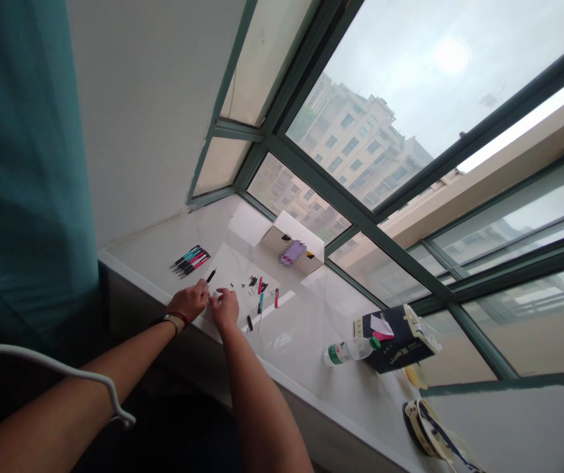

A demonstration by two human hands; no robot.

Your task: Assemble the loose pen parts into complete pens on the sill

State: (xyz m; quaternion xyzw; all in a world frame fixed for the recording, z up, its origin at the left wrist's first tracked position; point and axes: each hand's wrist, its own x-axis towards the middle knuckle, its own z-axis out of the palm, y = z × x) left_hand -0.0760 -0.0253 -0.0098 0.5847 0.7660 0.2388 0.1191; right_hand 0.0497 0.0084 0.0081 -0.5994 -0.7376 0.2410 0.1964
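Note:
My left hand (190,302) is closed around a pen (211,274), whose dark end sticks out past the fingers. Close beside it, my right hand (225,307) has its fingers bent inward, nearly meeting the left fingers. Whatever may be between the right fingertips is too small to make out. A row of pens (190,261) in teal, black and pink-red lies just beyond my left hand. To the right of my hands are scattered small pen parts (253,281), a red barrel (276,298), a teal barrel (260,303) and a black grip piece (249,322).
On the white windowsill (301,348), an open white box (282,244) stands against the window. Further right are a plastic bottle (345,351) with a green cap, a dark box (400,338) and a round container (424,430). A white cable (65,368) crosses above my left forearm.

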